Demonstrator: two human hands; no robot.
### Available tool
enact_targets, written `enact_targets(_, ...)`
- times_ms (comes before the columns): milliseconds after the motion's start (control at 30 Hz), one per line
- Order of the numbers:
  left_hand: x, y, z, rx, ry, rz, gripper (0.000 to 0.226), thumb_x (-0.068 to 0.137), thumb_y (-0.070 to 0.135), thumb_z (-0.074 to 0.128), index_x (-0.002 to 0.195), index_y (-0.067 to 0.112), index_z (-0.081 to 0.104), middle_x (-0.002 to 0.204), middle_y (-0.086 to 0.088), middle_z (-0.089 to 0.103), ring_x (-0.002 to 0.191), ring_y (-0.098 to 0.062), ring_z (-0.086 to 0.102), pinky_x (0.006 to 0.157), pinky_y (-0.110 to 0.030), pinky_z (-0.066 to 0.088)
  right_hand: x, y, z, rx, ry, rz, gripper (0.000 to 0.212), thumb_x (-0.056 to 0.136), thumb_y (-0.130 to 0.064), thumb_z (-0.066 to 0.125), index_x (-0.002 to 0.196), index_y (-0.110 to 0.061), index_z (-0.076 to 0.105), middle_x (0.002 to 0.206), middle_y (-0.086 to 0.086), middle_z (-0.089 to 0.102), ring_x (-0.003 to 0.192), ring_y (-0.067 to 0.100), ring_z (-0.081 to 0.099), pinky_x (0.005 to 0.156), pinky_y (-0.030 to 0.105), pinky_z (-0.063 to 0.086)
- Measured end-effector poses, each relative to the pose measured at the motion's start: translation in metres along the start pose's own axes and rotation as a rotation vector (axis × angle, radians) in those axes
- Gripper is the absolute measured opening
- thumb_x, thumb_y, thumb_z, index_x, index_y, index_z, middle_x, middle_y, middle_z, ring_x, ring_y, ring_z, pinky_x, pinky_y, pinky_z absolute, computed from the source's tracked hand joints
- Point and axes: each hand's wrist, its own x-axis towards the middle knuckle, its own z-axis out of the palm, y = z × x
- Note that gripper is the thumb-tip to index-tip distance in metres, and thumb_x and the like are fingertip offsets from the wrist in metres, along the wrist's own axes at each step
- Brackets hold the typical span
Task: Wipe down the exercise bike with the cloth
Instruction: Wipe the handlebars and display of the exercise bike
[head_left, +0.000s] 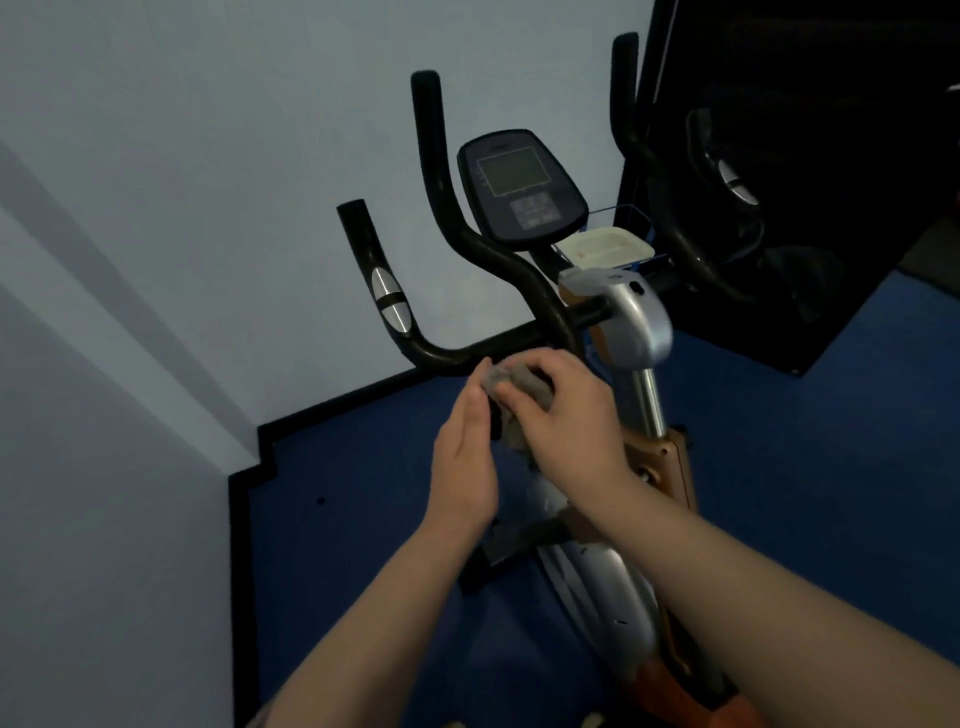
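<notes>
The exercise bike (631, 322) stands in front of me, with black curved handlebars (441, 228), a dark console with a screen (519, 187) and a silver-and-orange frame. A small grey cloth (511, 382) is bunched between both hands just below the handlebar's lower bend. My right hand (566, 410) is closed over the cloth from the right. My left hand (465, 457) holds its left side, palm turned inward with the fingers fairly straight. Most of the cloth is hidden by the hands.
A white tray (602, 247) sits in a blue wire basket behind the console. Pale walls close in at the left and back. A dark mirror-like panel (779, 182) stands at the right. Blue floor (337, 519) with black skirting lies below.
</notes>
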Motion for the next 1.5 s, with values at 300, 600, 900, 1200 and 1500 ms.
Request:
enact_targets(300,0.001,-0.006,-0.002,0.02,0.069,0.017,0.048,0.099,0.043,0.03,0.138,0.025,0.052,0.134,0.008,0.059,0.124,0.0,0.052,0.104,-0.014,0.04,-0.015,0.006,-0.001,0.013,0.05,-0.058,0.019,0.09,-0.018,0.068,0.109,-0.019,0.068,0.108,-0.009,0.061,0.102,0.006,0.06,0.086,0.028,0.051)
enact_targets(600,0.003,-0.01,-0.007,0.075,0.026,0.024,0.042,0.101,0.037,0.038,0.14,0.025,0.051,0.134,0.016,0.056,0.123,0.009,0.049,0.097,-0.006,0.038,-0.03,0.019,-0.014,-0.35,0.084,-0.288,0.03,0.079,0.0,0.074,0.108,-0.008,0.07,0.108,0.007,0.064,0.101,0.025,0.062,0.077,0.038,0.058)
enact_targets(900,0.009,-0.011,-0.007,0.12,0.049,0.047,0.033,0.104,0.03,0.041,0.133,0.025,0.055,0.12,0.014,0.062,0.111,0.004,0.057,0.089,-0.011,0.044,-0.033,0.023,-0.008,-0.297,0.208,-0.16,0.023,0.09,-0.009,0.067,0.112,-0.005,0.069,0.109,0.009,0.063,0.099,0.023,0.062,0.079,0.042,0.056)
enact_targets(1200,0.009,-0.013,-0.003,0.108,0.076,0.069,0.029,0.104,0.024,0.043,0.129,0.022,0.057,0.116,0.016,0.062,0.105,0.012,0.055,0.082,-0.002,0.04,-0.048,0.018,0.004,-0.253,0.142,-0.001,0.043,0.095,-0.039,0.055,0.136,-0.028,0.055,0.126,-0.007,0.048,0.114,0.013,0.044,0.084,0.023,0.043)
enact_targets(1500,0.009,-0.015,-0.002,0.061,0.096,0.062,0.027,0.104,0.019,0.043,0.126,0.02,0.059,0.112,0.014,0.064,0.104,0.005,0.058,0.084,-0.007,0.043,-0.039,0.008,0.006,-0.11,0.14,0.065,0.028,0.093,-0.021,0.063,0.122,-0.021,0.065,0.118,-0.005,0.057,0.111,0.016,0.054,0.092,0.038,0.05)
